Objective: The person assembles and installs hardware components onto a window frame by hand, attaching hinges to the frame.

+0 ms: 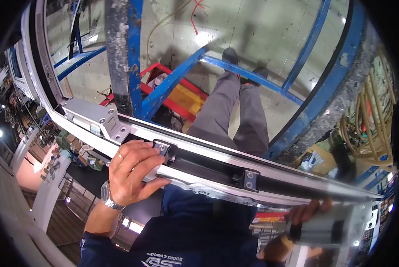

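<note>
A long white frame profile [195, 144] with a black inner channel runs across my view. My left hand [135, 167], with a watch at the wrist, curls over it. Its fingertips press on a small metal bracket [164, 149] in the channel, and the thumb lies along the lower edge. A similar bracket [249, 180] with two screw heads sits further right. At the lower right my right hand [304, 213] closes around a pale grey blocky object [331, 228] with dark bands; its kind is blurred. A grey corner fitting [90, 115] sits at the left end.
Blue metal stand bars [248, 79] and a worn, padded upright [118, 53] stand beyond the frame. A red and yellow tray [184, 99] is on the floor beside my legs [217, 107]. Coiled hose [369, 118] and a cardboard box [317, 161] are at the right.
</note>
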`<state>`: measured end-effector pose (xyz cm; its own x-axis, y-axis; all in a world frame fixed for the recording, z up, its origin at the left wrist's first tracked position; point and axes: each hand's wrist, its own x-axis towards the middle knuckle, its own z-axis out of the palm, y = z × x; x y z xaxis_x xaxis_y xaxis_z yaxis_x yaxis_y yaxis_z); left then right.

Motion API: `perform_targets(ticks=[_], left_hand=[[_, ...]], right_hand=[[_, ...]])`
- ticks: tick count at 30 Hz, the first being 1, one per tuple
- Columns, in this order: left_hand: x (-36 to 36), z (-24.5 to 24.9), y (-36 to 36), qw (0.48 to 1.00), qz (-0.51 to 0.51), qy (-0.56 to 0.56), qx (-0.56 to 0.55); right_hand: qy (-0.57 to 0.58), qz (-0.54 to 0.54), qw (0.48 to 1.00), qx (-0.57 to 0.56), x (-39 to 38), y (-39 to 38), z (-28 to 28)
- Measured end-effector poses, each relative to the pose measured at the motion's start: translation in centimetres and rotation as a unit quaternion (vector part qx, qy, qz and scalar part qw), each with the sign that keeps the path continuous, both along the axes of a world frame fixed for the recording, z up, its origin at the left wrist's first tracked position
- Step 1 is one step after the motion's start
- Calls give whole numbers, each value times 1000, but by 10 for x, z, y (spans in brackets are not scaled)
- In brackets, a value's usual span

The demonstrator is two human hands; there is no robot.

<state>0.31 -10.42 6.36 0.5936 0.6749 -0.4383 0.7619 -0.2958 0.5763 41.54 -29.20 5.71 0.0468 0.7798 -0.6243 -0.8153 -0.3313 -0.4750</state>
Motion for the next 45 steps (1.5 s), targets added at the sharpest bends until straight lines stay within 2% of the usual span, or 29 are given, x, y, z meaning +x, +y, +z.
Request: perform_targets(ticks=[6, 9, 14, 17, 21, 22, 29, 36, 43, 45], left_hand=[[4, 6, 4, 998, -27, 46, -34], [14, 8, 1, 997, -72, 19, -17], [5, 15, -6, 997, -59, -27, -40], [8, 15, 15, 999, -48, 3, -13], [22, 17, 62, 961, -209, 170, -68], [22, 17, 68, 957, -228, 160, -81], [17, 7, 81, 961, -175, 119, -179], [36, -10, 97, 934, -107, 137, -313], [48, -19, 88, 945, -95, 179, -256], [52, -20, 90, 943, -82, 178, -270]], right_hand=[[14, 49, 998, 38, 16, -12, -7], [14, 34, 999, 38, 10, -13, -7], [21, 41, 998, 41, 13, -15, -8], [21, 35, 999, 30, 12, -12, -5], [44, 25, 999, -4, 11, 0, 2], [58, 27, 998, -8, 11, 2, 2], [86, 39, 995, 13, 20, -1, -3], [81, 33, 996, 31, 17, 5, -8], [57, 11, 998, -15, 8, 4, 1], [67, 11, 998, -11, 10, 5, 0]])
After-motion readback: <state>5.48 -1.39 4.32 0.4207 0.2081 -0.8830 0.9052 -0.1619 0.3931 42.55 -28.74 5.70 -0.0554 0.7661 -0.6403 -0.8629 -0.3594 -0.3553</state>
